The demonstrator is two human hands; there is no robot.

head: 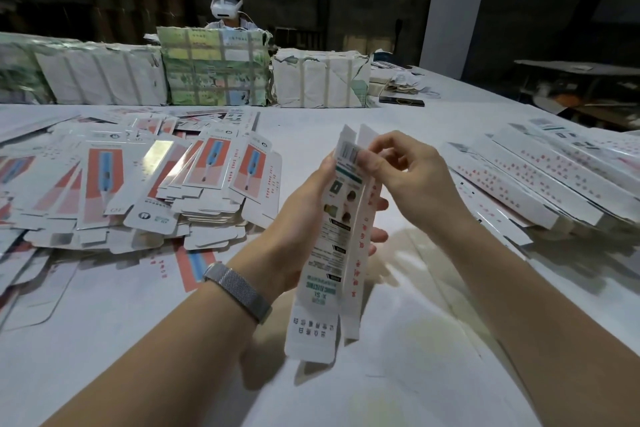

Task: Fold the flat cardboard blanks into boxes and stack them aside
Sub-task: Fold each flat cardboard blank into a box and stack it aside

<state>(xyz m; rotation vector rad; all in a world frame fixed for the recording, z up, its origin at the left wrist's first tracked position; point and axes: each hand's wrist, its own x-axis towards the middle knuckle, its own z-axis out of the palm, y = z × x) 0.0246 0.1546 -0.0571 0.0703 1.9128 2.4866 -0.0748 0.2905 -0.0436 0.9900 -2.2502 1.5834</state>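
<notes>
Box [341, 236] upright (half-folded) gripped by left hand [304, 218]; right hand [412, 173] pinches top flap.

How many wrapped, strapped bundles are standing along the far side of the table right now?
4: a greenish bundle at far left, a white bundle beside it, the taller printed bundle mid-table, another white bundle right of it. More may be hidden behind.

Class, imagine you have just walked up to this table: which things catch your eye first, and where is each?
At centre, the left hand and right hand hold a long, half-folded box above the white table. On the left lies a messy heap of flat blanks printed in red and blue; on the right, a stack of folded boxes. Behind stand strapped bundles.
</notes>
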